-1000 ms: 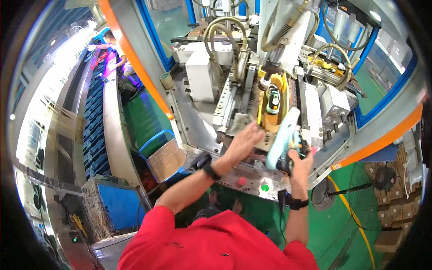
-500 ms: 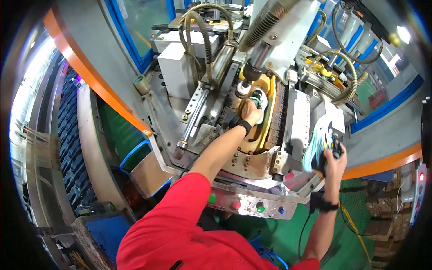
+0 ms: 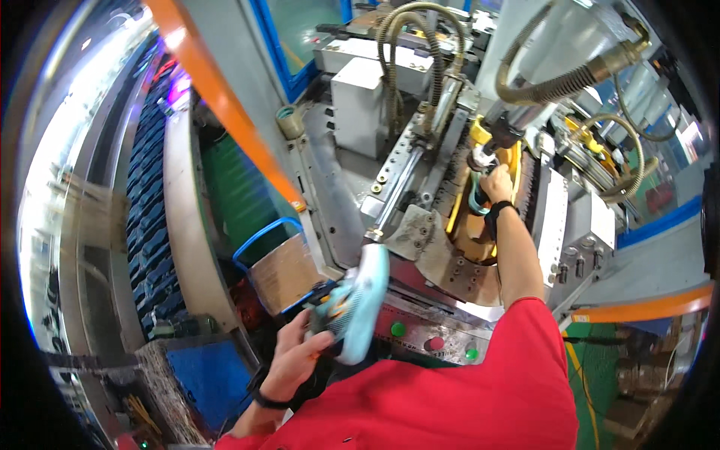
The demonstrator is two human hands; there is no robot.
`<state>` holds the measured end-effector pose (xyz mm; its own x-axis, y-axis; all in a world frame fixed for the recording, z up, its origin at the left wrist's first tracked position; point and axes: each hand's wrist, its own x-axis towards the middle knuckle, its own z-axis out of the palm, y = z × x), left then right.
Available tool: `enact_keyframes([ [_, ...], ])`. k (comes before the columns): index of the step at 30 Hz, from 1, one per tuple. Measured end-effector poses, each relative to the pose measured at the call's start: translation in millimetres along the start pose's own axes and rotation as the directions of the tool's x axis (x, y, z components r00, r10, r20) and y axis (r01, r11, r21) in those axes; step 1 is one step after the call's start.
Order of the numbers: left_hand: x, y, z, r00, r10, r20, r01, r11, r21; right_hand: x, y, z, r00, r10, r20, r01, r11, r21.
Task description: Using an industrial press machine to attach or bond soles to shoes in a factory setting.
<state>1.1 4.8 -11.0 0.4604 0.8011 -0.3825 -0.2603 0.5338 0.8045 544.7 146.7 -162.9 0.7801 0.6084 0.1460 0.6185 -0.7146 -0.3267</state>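
At the lower left my left hand (image 3: pixel 294 356) is closed on a shoe (image 3: pixel 362 307) with a pale teal sole and a dark upper with orange marks. That shoe is tilted, its sole turned to the right, and slightly blurred. My right arm reaches into the press, where my right hand (image 3: pixel 496 184) has its fingers curled round the upper part of another shoe (image 3: pixel 475 201). Only a teal and dark strip of this one shows beside the hand. It sits in the yellow-edged mould (image 3: pixel 469 244), below the press's vertical ram (image 3: pixel 504 131).
A control panel (image 3: pixel 420 337) with green and red buttons runs along the machine's front. An orange-edged guard (image 3: pixel 225 112) rises at the left. Past it runs a conveyor (image 3: pixel 154 225) with dark ridged links. A cardboard piece (image 3: pixel 285 274) lies by a blue tubular frame.
My left hand has come out of the press to the lower left, now with a shoe. My right hand has moved from the right side into the press. The view has shifted left.
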Motion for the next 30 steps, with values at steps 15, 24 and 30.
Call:
enact_keyframes([
  [15,-179.5,-155.1,-46.1,0.692,0.023,-0.721,-0.135,0.986,-0.098,-380.0,-60.3,-25.1,0.473,-0.881,-0.001,0.736,0.394,0.551],
  [24,-284.9,-220.5,-73.5,0.362,-0.276,-0.89,-0.452,0.783,-0.427,-372.8,-13.4,101.4,0.334,-0.942,0.031,0.823,0.307,0.479],
  [30,-370.4,-275.9,-180.4,0.055,-0.367,-0.929,-0.674,0.673,-0.306,-406.6,-173.7,57.7,0.37,-0.919,-0.139,0.564,0.103,0.819],
])
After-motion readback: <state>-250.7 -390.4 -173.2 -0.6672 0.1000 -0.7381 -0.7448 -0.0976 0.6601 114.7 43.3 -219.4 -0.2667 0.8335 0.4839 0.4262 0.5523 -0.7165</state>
